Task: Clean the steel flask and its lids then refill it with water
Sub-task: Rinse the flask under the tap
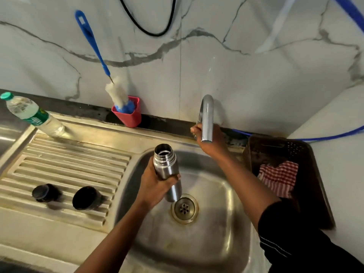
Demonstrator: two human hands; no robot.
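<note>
Sink of shiny metal has a round drain in the bottom. The left hand is wrapped tight around the middle of the steel flask and holds it over the left side of the sink bowl. The flask leans a little, with its open mouth up and its bottom end low, just beside the drain. It has no lid on.

The right hand reaches to the back edge of the sink, behind the tap. The bent spout hides most of its fingers, so I cannot tell if it grips anything or just touches. No water comes out of the spout.

The draining board with its long ridges is to the left of the bowl. Two black lids stand on it near the front edge, side by side but apart: the left lid and the right lid. A plastic water bottle with a green cap stands at the back left corner of the board.

A red cup stands at the back edge, against the wall. A bottle brush with a long blue handle stands in it and leans on the wall.

To the right of the sink is a brown basket with a red and white checked cloth inside.
</note>
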